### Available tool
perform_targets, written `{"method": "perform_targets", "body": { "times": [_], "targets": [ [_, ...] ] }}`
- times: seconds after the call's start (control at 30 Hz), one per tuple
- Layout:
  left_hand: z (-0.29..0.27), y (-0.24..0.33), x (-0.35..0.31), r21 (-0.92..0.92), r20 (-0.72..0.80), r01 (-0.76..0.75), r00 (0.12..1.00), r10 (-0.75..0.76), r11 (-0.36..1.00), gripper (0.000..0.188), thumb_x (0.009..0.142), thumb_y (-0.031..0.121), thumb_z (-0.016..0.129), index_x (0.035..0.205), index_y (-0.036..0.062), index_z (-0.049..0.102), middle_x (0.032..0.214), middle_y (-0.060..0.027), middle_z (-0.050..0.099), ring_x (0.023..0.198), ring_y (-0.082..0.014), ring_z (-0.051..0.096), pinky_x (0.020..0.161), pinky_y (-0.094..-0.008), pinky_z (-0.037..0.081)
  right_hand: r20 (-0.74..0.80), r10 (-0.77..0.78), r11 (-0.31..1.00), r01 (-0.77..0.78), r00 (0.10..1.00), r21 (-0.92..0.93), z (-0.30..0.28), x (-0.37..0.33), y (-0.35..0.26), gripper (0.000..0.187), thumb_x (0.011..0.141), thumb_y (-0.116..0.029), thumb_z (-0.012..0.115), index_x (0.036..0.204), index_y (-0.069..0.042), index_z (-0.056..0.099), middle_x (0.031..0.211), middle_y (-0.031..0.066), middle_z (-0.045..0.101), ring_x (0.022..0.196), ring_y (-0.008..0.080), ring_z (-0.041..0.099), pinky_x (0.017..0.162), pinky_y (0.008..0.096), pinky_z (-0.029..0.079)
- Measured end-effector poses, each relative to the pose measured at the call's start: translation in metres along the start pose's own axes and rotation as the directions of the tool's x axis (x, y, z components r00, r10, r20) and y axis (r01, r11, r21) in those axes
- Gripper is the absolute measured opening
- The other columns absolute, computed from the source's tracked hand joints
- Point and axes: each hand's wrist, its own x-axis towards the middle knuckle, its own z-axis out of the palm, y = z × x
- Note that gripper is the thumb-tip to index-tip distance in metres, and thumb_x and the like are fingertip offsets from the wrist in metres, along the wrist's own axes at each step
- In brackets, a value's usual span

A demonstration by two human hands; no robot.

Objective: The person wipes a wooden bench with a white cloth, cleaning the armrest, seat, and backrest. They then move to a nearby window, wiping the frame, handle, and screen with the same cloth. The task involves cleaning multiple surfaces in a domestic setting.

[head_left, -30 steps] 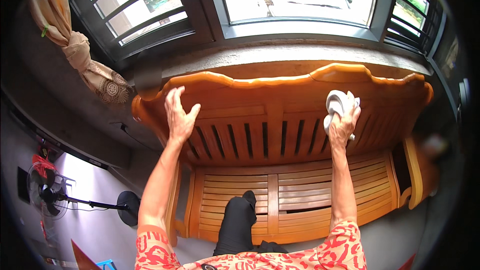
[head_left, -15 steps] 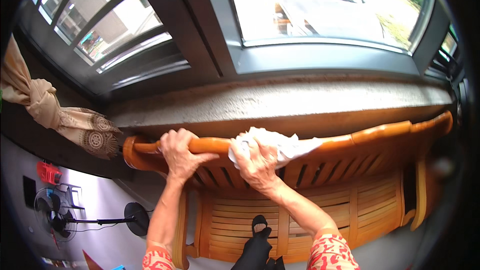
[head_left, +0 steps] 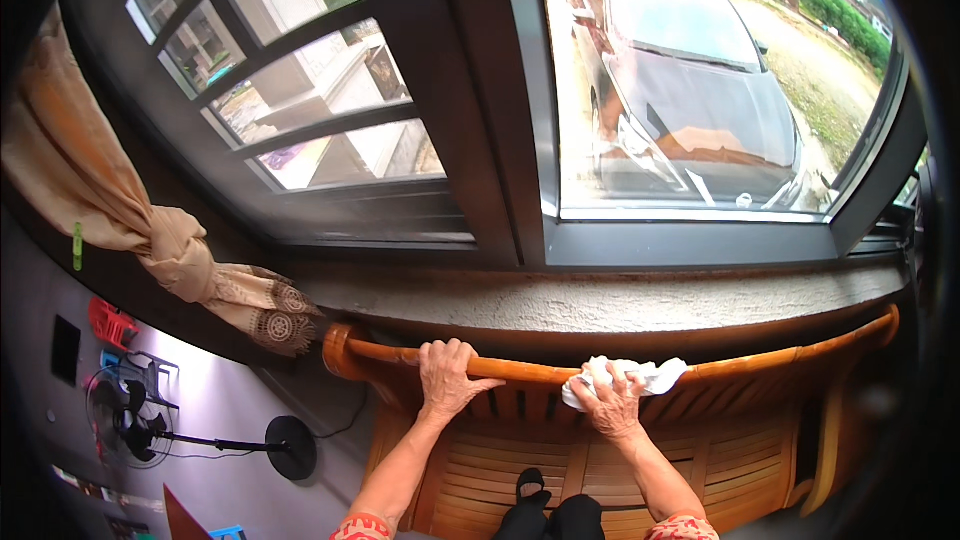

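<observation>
The wooden bench [head_left: 745, 440] fills five o'clock, its curved top rail [head_left: 520, 371] crossing from seven round to four. At six, the left hand [head_left: 447, 380] grasps that rail, fingers hooked over the top and thumb stretched along the near side; at half past four, the right hand [head_left: 612, 405] has its fingers bent over a bunched white cloth [head_left: 660, 376], which rests on the rail. Contact would probably be better with the cloth spread flatter, its loose end tucked in, and palm pressure kept even round the curve — the left hand serving as a brace.

The rail looks smooth and glossy, with slats below. Beyond lie a big window [head_left: 690, 80] at two o'clock, a rough pale sill [head_left: 600, 302] at five, a knotted beige curtain [head_left: 175, 250] at nine, a black fan [head_left: 137, 427] at eight and — smaller — a red basket [head_left: 112, 324] just above it.
</observation>
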Motion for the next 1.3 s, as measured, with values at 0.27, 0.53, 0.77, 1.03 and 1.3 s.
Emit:
{"method": "perform_targets", "body": {
  "times": [0.27, 0.53, 0.77, 1.03, 1.3],
  "targets": [
    [-0.011, 0.005, 0.002, 0.044, 0.079, 0.03, 0.996, -0.033, 0.999, 0.058, 0.055, 0.055, 0.081, 0.079, 0.0119, 0.051, 0.078, -0.0056, 0.046, 0.077, -0.025, 0.043, 0.076, -0.0392, 0.032, 0.132, 0.084, 0.996, -0.087, 0.988, 0.016, -0.053, 0.002, 0.058, 0.024, 0.081, -0.026, 0.059, 0.104, -0.031, 0.061, 0.118, 0.0007, 0.057, 0.108, 0.0289, 0.052, 0.094, 0.0631, 0.034],
    [-0.02, 0.013, 0.003, 0.175, 0.233, 0.08, 0.965, -0.12, 0.981, 0.062, 0.06, 0.06, 0.077, 0.083, 0.0087, 0.051, 0.083, -0.0078, 0.046, 0.083, -0.0258, 0.045, 0.09, -0.0427, 0.032, 0.205, 0.066, 0.986, -0.095, 0.976, 0.135, -0.07, -0.007, 0.098, 0.032, 0.074, -0.014, 0.066, 0.104, -0.022, 0.059, 0.109, 0.0121, 0.058, 0.098, 0.0325, 0.056, 0.087, 0.0507, 0.042],
    [-0.013, 0.046, -0.005, 0.085, 0.337, 0.291, 0.892, -0.303, 0.953, 0.08, 0.071, 0.042, 0.078, 0.132, 0.0067, 0.04, 0.132, -0.0196, 0.034, 0.128, -0.04, 0.029, 0.112, -0.0544, 0.016, 0.1, 0.251, 0.689, -0.25, 0.963, 0.68, -0.141, 0.109, 0.101, 0.043, 0.072, 0.008, 0.055, 0.113, -0.006, 0.057, 0.104, 0.0214, 0.057, 0.097, 0.043, 0.055, 0.085, 0.0456, 0.046],
    [-0.093, 0.079, 0.076, -0.376, -0.212, 0.304, 0.891, -0.401, 0.875, 0.067, 0.078, 0.017, 0.073, 0.134, 0.0033, 0.039, 0.137, -0.0249, 0.028, 0.126, -0.0427, 0.031, 0.105, -0.049, 0.029, -0.364, 0.416, 0.53, 0.104, 0.833, 0.842, -0.238, 0.365, 0.078, 0.058, 0.081, -0.013, 0.055, 0.137, -0.009, 0.039, 0.121, 0.0189, 0.041, 0.113, 0.031, 0.042, 0.094, 0.0452, 0.04],
    [-0.206, 0.074, 0.18, -0.298, -0.606, -0.033, 0.779, -0.163, 0.954, 0.059, 0.083, 0.015, 0.069, 0.132, 0.0005, 0.04, 0.139, -0.0202, 0.032, 0.128, -0.0355, 0.033, 0.107, -0.0463, 0.026, -0.42, 0.503, 0.536, 0.109, 0.756, 0.837, -0.204, 0.428, 0.029, 0.045, 0.091, -0.007, 0.044, 0.136, -0.005, 0.04, 0.129, 0.0173, 0.046, 0.102, 0.0345, 0.039, 0.097, 0.0464, 0.028]
  ]
}}
